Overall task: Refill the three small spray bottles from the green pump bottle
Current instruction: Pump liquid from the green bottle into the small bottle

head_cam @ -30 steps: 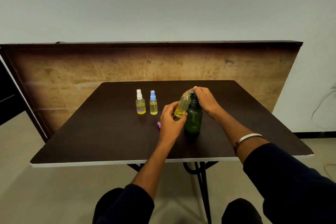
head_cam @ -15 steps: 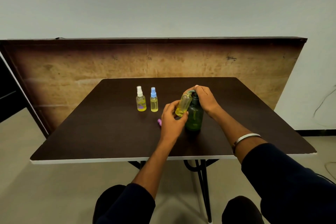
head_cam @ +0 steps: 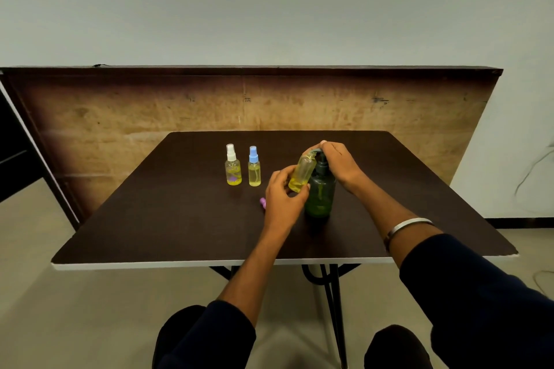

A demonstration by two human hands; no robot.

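Observation:
The green pump bottle [head_cam: 320, 195] stands upright near the middle of the dark table [head_cam: 180, 219]. My right hand [head_cam: 338, 163] rests on top of its pump head, fingers curled over it. My left hand [head_cam: 283, 196] holds an uncapped small bottle [head_cam: 302, 172] with yellow liquid, tilted so its mouth sits under the pump spout. Two capped spray bottles stand upright to the left: a white-capped one [head_cam: 233, 169] and a blue-capped one [head_cam: 254, 170], both part full of yellow liquid. A small pink cap [head_cam: 263, 202] lies on the table by my left hand, mostly hidden.
A long wooden board [head_cam: 150, 105] stands upright behind the table. The table's white front edge [head_cam: 180, 264] runs close to my knees. A dark cable [head_cam: 533, 168] hangs on the wall at the right.
Both hands and the bottles keep the same pose; only the camera view has shifted slightly.

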